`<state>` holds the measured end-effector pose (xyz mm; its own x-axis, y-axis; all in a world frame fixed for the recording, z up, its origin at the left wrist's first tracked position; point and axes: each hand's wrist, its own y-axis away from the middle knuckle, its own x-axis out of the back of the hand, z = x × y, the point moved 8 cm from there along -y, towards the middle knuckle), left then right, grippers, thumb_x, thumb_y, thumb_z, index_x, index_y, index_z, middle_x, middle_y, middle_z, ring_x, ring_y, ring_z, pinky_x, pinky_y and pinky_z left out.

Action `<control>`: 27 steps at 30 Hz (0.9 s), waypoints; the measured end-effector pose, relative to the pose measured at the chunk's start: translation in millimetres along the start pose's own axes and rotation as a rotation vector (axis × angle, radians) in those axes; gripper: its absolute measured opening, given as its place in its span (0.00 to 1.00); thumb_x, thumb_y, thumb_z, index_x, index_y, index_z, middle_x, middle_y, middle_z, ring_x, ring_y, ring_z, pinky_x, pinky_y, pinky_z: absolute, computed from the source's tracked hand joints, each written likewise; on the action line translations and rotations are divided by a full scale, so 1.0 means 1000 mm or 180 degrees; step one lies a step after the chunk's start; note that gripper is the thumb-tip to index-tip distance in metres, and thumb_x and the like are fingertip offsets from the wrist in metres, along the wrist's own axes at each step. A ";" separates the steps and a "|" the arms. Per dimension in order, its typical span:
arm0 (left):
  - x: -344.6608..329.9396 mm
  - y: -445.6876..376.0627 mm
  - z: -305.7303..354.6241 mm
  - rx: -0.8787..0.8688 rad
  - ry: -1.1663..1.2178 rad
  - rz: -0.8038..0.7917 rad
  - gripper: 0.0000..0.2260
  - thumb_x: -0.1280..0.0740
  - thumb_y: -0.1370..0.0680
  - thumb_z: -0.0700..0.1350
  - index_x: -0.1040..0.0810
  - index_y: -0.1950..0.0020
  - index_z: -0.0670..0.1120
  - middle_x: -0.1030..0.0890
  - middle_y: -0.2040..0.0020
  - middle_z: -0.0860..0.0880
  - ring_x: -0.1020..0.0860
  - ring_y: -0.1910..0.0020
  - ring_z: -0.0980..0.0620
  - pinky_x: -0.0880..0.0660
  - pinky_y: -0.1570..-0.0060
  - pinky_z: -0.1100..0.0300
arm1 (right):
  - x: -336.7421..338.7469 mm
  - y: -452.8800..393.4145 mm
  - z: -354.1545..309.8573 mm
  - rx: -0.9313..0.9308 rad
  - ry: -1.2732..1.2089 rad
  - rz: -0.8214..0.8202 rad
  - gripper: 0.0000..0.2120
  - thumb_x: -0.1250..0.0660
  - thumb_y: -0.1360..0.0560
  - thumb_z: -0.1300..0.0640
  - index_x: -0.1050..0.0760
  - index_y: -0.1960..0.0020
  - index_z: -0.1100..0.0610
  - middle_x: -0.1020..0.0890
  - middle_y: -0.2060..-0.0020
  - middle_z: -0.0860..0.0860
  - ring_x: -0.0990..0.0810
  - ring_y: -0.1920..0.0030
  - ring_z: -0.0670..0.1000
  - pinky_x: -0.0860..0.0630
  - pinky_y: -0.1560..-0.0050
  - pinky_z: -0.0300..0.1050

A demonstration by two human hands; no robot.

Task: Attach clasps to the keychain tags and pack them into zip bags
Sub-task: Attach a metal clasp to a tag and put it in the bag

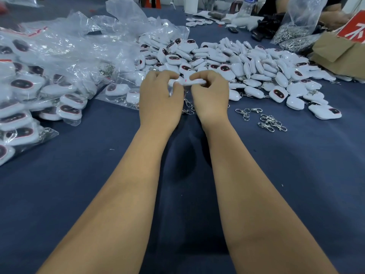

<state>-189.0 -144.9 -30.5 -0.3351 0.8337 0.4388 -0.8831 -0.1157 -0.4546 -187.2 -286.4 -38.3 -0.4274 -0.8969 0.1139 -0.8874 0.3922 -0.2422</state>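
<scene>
A table (79, 184) under dark blue cloth carries everything. On its left lie clear bags (39, 86) filled with white tags, and across the middle and right spreads a loose heap of tags (246, 68), with metal clasps (270, 121) scattered on the cloth just in front of it. At the far right sit brown cardboard (335, 54) and a bag of clasps (292, 32).

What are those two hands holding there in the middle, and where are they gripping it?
One white keychain tag, held between them: the left hand pinches its left end, the right hand its right end. Whether a clasp is held too cannot be told.
</scene>
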 end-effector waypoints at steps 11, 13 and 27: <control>-0.015 -0.003 -0.029 0.1318 0.1946 -0.0375 0.14 0.34 0.27 0.35 0.18 0.44 0.46 0.16 0.52 0.46 0.19 0.58 0.51 0.22 0.59 0.60 | -0.016 -0.003 0.002 -0.0239 -0.1022 -0.0476 0.24 0.44 0.30 0.76 0.19 0.49 0.53 0.20 0.62 0.50 0.22 0.63 0.47 0.23 0.61 0.38; -0.017 -0.002 -0.027 0.1208 0.2002 -0.0506 0.13 0.33 0.27 0.34 0.16 0.49 0.48 0.15 0.58 0.48 0.19 0.61 0.52 0.22 0.60 0.60 | -0.016 -0.003 0.006 -0.0519 -0.1134 -0.0457 0.22 0.43 0.29 0.74 0.21 0.46 0.54 0.20 0.64 0.51 0.24 0.69 0.45 0.26 0.68 0.35; -0.020 -0.002 -0.030 0.1096 0.1468 -0.0675 0.16 0.31 0.29 0.33 0.19 0.44 0.46 0.15 0.54 0.44 0.18 0.59 0.49 0.21 0.55 0.53 | -0.013 0.000 0.008 -0.0615 -0.0993 -0.0427 0.15 0.43 0.28 0.71 0.18 0.59 0.59 0.19 0.70 0.50 0.25 0.73 0.43 0.31 0.74 0.33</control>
<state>-170.6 -145.4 -61.8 -0.0318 0.9966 0.0765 -0.9962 -0.0253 -0.0837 -180.2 -276.1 -47.7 -0.2587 -0.9503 -0.1734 -0.9608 0.2717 -0.0558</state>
